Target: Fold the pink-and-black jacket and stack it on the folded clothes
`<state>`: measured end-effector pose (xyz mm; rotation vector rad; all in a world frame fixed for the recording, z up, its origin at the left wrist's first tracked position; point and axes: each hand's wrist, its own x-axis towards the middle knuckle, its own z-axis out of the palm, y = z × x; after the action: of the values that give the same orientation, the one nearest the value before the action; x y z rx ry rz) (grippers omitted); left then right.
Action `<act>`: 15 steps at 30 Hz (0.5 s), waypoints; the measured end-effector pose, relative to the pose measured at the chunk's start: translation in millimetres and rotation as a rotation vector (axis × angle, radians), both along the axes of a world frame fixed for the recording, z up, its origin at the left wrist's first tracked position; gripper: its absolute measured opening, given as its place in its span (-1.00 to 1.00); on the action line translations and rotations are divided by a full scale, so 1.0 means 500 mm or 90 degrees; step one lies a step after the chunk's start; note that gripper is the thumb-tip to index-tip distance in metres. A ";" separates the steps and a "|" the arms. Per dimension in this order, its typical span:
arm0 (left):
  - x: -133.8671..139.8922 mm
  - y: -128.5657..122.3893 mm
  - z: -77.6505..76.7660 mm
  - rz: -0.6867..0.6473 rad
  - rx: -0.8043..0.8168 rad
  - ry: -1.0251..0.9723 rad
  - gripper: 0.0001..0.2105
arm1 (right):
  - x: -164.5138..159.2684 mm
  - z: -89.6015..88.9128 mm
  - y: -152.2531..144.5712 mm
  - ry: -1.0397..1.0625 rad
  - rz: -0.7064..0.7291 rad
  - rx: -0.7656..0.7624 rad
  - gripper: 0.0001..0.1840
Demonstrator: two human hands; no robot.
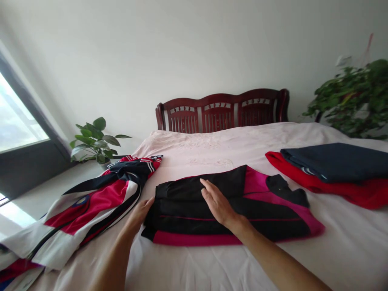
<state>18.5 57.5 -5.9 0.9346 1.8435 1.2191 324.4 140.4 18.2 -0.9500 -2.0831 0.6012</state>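
Note:
A black and magenta jacket lies folded lengthwise on the bed, its collar toward the right. My right hand rests on its upper middle, fingers stretched out and pointing up and left. At the jacket's left end is my left hand, its fingertips against the dark edge. The left fingers are extended and not wrapped round the cloth, though the far side of that hand is partly hidden.
A white, red and navy jacket sprawls at the left. Folded dark blue clothing lies on red clothing at the right. The pink bedsheet runs to a wooden headboard. Potted plants flank the bed.

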 end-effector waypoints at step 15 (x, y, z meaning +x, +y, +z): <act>0.022 0.015 0.048 -0.099 -0.048 -0.297 -0.55 | -0.121 -0.052 0.054 0.183 -0.029 -0.229 -0.22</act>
<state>29.6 65.2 18.2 0.6676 1.4095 1.1469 264.1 167.6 -7.9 -1.0366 -1.7243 1.0474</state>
